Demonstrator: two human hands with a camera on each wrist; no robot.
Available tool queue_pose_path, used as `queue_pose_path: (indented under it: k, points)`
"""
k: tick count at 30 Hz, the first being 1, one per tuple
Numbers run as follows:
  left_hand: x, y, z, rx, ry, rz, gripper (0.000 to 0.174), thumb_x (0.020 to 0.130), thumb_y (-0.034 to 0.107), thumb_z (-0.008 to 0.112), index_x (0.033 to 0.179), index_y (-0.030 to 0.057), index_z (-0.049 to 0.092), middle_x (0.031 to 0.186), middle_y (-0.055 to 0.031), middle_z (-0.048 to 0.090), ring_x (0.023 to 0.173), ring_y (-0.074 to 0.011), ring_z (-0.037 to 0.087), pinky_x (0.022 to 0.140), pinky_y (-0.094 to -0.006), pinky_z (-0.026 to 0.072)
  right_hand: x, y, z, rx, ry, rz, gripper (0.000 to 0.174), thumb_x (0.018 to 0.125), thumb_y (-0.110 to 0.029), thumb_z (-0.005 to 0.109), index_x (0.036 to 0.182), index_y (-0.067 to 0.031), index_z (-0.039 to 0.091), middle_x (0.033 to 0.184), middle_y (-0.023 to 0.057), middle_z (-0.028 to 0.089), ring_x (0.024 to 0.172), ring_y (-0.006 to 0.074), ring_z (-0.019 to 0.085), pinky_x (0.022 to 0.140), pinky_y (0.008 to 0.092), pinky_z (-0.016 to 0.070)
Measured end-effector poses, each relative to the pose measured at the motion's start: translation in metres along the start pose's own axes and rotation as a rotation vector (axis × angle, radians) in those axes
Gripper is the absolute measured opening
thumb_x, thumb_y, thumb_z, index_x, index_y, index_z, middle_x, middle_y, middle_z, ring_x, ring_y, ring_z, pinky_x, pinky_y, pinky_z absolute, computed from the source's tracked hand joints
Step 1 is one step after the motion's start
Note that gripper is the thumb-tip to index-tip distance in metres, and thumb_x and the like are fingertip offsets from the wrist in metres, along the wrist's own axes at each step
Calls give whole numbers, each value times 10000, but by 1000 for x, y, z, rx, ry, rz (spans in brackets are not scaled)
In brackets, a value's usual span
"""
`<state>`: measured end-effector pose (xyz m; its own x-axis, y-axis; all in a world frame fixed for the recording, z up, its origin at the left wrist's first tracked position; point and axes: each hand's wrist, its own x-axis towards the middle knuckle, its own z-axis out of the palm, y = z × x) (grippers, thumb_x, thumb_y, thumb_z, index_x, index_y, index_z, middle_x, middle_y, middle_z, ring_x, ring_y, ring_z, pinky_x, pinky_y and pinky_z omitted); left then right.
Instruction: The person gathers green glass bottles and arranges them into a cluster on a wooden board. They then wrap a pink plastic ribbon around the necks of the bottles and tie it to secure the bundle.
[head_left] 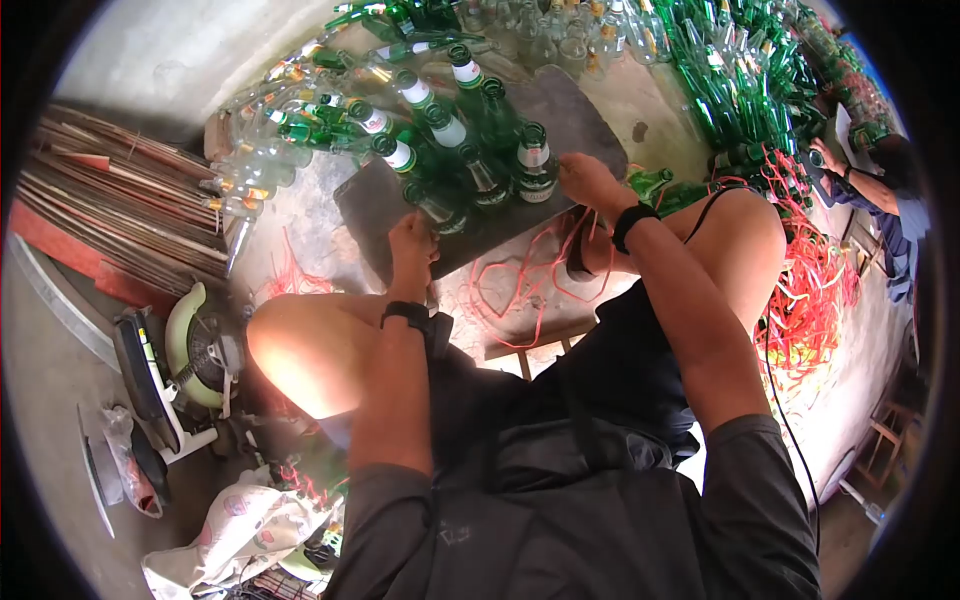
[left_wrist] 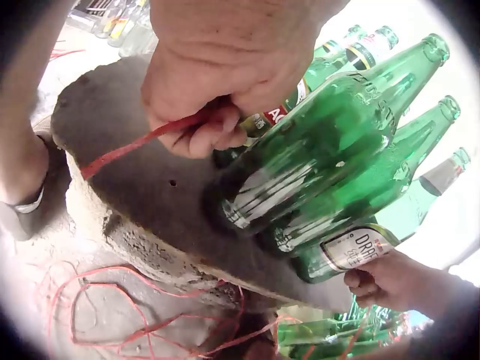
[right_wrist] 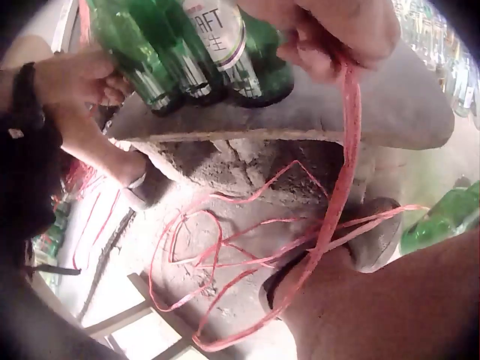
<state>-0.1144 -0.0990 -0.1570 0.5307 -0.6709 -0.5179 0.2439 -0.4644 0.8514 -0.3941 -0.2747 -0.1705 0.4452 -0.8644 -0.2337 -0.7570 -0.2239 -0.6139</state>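
Several green glass bottles [head_left: 487, 178] stand bunched upright on a dark stone slab [head_left: 580, 110]. At the near left of the bunch, my left hand [head_left: 410, 245] grips a red plastic strap [left_wrist: 146, 142] with curled fingers, close beside a bottle. On the other side, my right hand [head_left: 595, 185] pinches a length of the same kind of red strap [right_wrist: 349, 127], which hangs down past the slab edge. A white-labelled bottle [right_wrist: 217, 34] is nearest to the right hand. Behind the bottles, the strap's course is hidden.
Loose red strap [right_wrist: 225, 262] lies looped on the floor below the slab. Piles of green bottles [head_left: 710, 80] and clear bottles [head_left: 545, 35] spread behind. Wooden strips [head_left: 120, 210] are stacked at left, near a fan [head_left: 205, 345]. Another person's arm [head_left: 870, 185] shows at right.
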Motion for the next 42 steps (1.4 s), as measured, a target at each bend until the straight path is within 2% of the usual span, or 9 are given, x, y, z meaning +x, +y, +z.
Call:
queue_pose_path:
  k: [1,15,20,25,28,35,38,40,42]
  points:
    - [-3,0,-1,-28,-24,5,257,1033,191,471,877,24,589,650,-53,553,453,-108,437,392,-265,356,-3,-2,0,-65,-37,2,303,930,-249,528,1084,-71,719,1069,245,701,1074,442,652,918,501,522]
    - [-41,-16,19,-195,32,-105,197,988,125,485,878,18,608,695,-116,639,510,-182,579,467,-316,524,-18,-16,-18,-267,-252,-17,303,893,-173,540,1108,-45,711,1114,217,711,1058,438,668,894,521,533]
    - [-45,-26,24,-283,-1,-198,173,1041,183,515,1019,60,635,795,-76,672,629,-178,633,665,-394,578,-38,-59,-69,-376,-286,49,321,870,-157,537,1113,-48,715,1160,189,712,1092,418,670,884,518,546]
    - [-56,-22,25,-282,-44,-174,155,1012,186,537,975,70,633,818,-70,661,683,-180,635,685,-389,556,-20,-69,-105,-653,-403,-338,306,827,-128,555,1072,-21,703,998,187,741,926,396,717,732,501,558]
    - [-54,-23,24,-277,-46,-186,151,1007,186,538,977,73,635,852,-69,663,734,-184,640,694,-385,555,-24,-106,-132,-666,-604,-155,281,801,-110,561,1024,11,682,860,174,723,753,347,710,616,463,539]
    - [-57,-21,28,-225,-17,-211,165,1022,199,530,1032,78,642,880,-62,671,780,-192,651,735,-417,574,-24,-125,-153,-758,-571,-204,180,771,-53,552,909,32,629,782,132,667,628,272,653,526,413,497]
    - [-54,-24,27,-234,-35,-207,161,1022,196,532,1025,82,645,876,-56,668,774,-186,645,727,-410,571,-24,-113,-156,-706,-576,-102,142,792,-58,561,891,19,629,823,124,677,678,263,666,556,403,507]
    - [-53,-26,27,-233,-46,-214,160,1022,196,533,1023,83,646,876,-54,668,773,-182,643,724,-407,569,-11,-75,-152,-724,-629,-454,264,964,-218,489,1050,-29,651,893,157,691,759,326,692,654,445,546]
    - [-51,-26,28,-232,-55,-215,159,1022,196,533,1022,84,646,876,-52,667,773,-179,641,721,-403,566,-28,-81,-165,-708,-575,-448,269,970,-236,498,1065,-37,653,938,160,681,832,336,684,706,443,546]
